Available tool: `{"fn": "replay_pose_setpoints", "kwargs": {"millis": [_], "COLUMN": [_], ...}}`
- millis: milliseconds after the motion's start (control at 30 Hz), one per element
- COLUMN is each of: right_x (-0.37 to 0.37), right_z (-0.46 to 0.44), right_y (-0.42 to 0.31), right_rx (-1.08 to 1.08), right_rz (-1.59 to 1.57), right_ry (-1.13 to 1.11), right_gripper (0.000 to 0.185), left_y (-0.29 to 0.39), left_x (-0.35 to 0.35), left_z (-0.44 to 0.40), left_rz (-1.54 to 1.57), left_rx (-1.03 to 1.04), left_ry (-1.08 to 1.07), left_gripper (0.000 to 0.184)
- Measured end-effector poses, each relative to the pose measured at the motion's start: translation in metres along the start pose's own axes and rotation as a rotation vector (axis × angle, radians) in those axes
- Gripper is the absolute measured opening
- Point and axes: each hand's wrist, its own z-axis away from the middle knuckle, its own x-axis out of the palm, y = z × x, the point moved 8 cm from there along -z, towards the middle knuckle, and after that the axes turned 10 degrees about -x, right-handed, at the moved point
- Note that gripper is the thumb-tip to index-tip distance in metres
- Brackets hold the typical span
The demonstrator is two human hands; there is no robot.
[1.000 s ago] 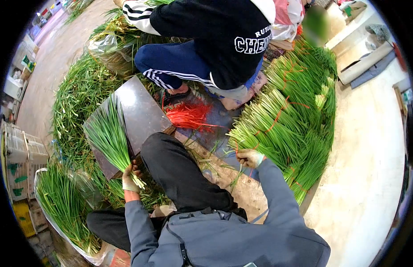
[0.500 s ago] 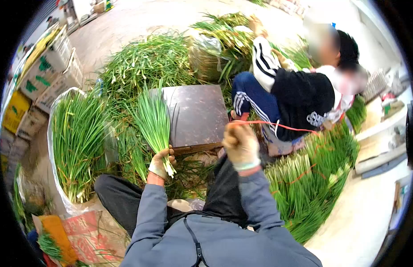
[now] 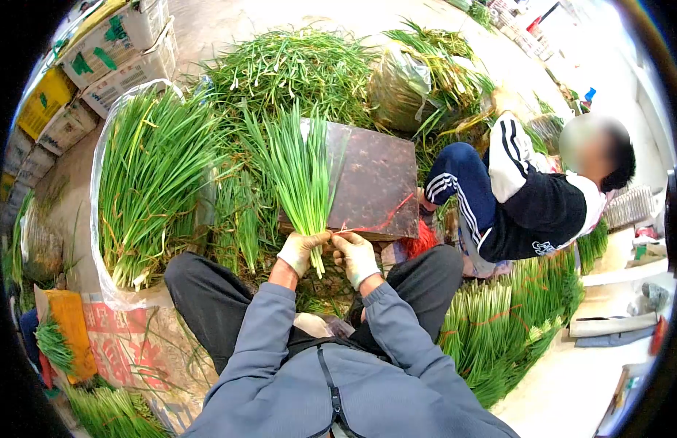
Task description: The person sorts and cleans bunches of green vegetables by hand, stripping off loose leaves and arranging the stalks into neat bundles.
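Observation:
Closed around the white stems of a bunch of long, thin-leaved greens (image 3: 300, 171) is my left hand (image 3: 300, 250), in a pale work glove. The leaves fan upward across the left part of a dark square board (image 3: 379, 164), and the stem ends point down towards me. Right beside the stems, my gloved right hand (image 3: 355, 257) pinches a red string (image 3: 386, 217). The string runs from the stems over the board's near edge, its loose part lying on the board.
A plastic-lined container of greens (image 3: 97, 197) stands left. Loose greens (image 3: 287, 69) heap behind the board. Tied bundles (image 3: 492, 321) lie right, near a seated person (image 3: 528, 197). Red strings (image 3: 422, 239) hang by the board's corner. Crates (image 3: 127, 62) are stacked at upper left.
My right hand has come left and down with the red string to the stems in my left hand. The view has shifted, and the seated person's arm has lowered slightly.

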Motion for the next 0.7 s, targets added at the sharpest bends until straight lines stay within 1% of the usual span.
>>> {"fn": "replay_pose_setpoints", "kwargs": {"millis": [67,100,167,200,267,300,367,400,467,533,600,633,700], "right_x": [-0.005,-0.006,-0.01,-0.011,-0.013,-0.017,-0.016,-0.019,-0.013,-0.015,-0.02,-0.02,-0.026], "right_z": [-0.001,-0.001,-0.001,-0.001,-0.002,-0.002,0.0,0.0,0.004,0.006,0.004,0.004,0.004], "right_y": [-0.001,-0.002,-0.006,-0.007,-0.009,-0.009,-0.001,-0.001,-0.003,-0.005,-0.01,-0.012,-0.011], "right_rx": [0.003,0.003,-0.014,-0.014,-0.037,-0.034,0.062,0.061,0.057,0.055,0.012,0.01,0.065], "right_rz": [0.104,0.104,0.253,0.25,0.357,0.352,0.119,0.115,-0.076,-0.068,0.028,0.024,0.121], "right_ry": [0.036,0.035,0.037,0.037,-0.013,-0.011,-0.113,-0.11,-0.224,-0.225,-0.153,-0.149,-0.081], "right_gripper": [0.02,0.02,0.013,0.013,0.017,0.017,0.022,0.022,0.026,0.024,0.021,0.021,0.018], "left_y": [-0.003,-0.004,-0.008,-0.011,-0.016,-0.021,-0.024,-0.027,-0.034,-0.036,-0.04,-0.041,-0.042], "left_x": [0.001,0.002,0.0,-0.002,-0.004,-0.005,-0.003,-0.002,-0.003,-0.006,-0.007,-0.005,-0.002], "left_z": [-0.001,-0.001,-0.005,-0.008,-0.013,-0.015,-0.014,-0.015,-0.018,-0.023,-0.025,-0.025,-0.026], "left_rz": [-0.045,-0.069,-0.093,-0.12,-0.151,-0.149,-0.153,-0.112,-0.073,-0.037,-0.067,-0.073,-0.082], "left_rx": [-0.007,-0.005,-0.004,-0.004,-0.006,-0.026,-0.048,-0.077,-0.112,-0.122,-0.125,-0.125,-0.127], "left_ry": [0.026,0.028,0.031,0.026,0.022,0.014,0.005,0.009,0.012,0.017,0.034,0.021,0.008], "left_gripper": [0.028,0.027,0.026,0.024,0.023,0.022,0.021,0.02,0.02,0.018,0.017,0.017,0.017]}}
